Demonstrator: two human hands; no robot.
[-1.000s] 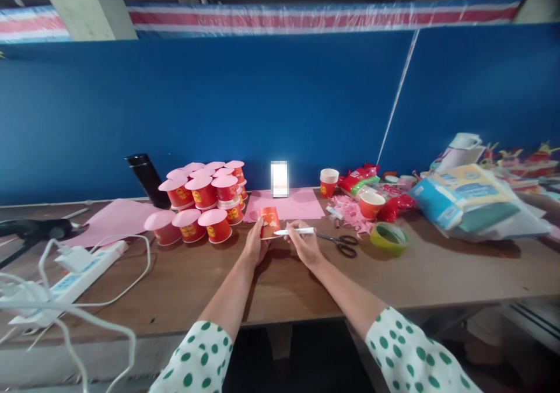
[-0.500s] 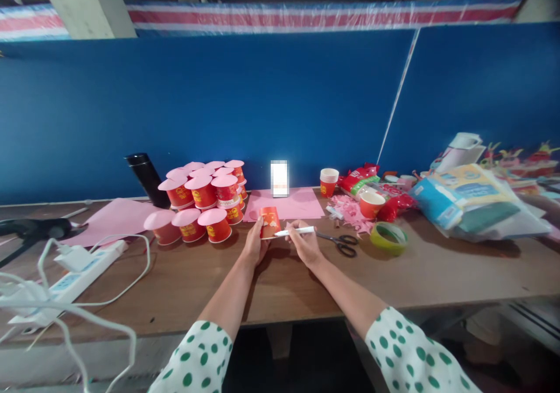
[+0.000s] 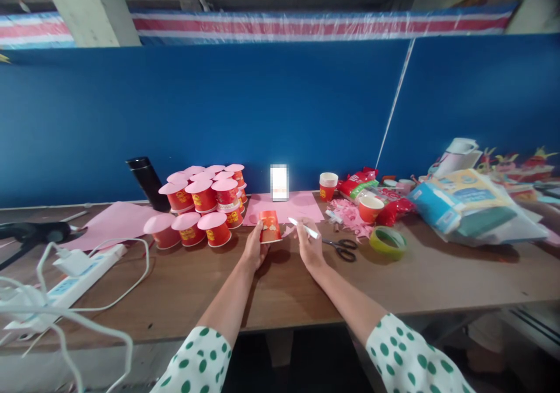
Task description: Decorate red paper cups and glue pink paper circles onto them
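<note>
A red paper cup [image 3: 270, 227] is held upside down, rim downward, in my left hand [image 3: 254, 249], just above the table. Pale marks show on the cup's side. My right hand [image 3: 310, 251] is closed around a white marker pen [image 3: 305, 228], which points up and left and stands apart from the cup. Behind both hands lies pink paper [image 3: 297, 206] with a bright, blurred-out phone-shaped screen [image 3: 279, 182] upright on it. Black-handled scissors [image 3: 343, 248] rest on the table to the right of my right hand.
Stacked red cups with pink paper discs [image 3: 202, 197] stand at left, near a black bottle [image 3: 146, 180] and a power strip [image 3: 70, 288] with white cables. Rightward are a small cup stack [image 3: 328, 187], pink scraps [image 3: 350, 215], a single cup [image 3: 371, 209], yellow tape [image 3: 388, 242] and a plastic bag [image 3: 475, 206].
My right hand has drawn the marker back to the right, off the cup, and tilted its tip upward. My left hand still holds the cup in nearly the same place.
</note>
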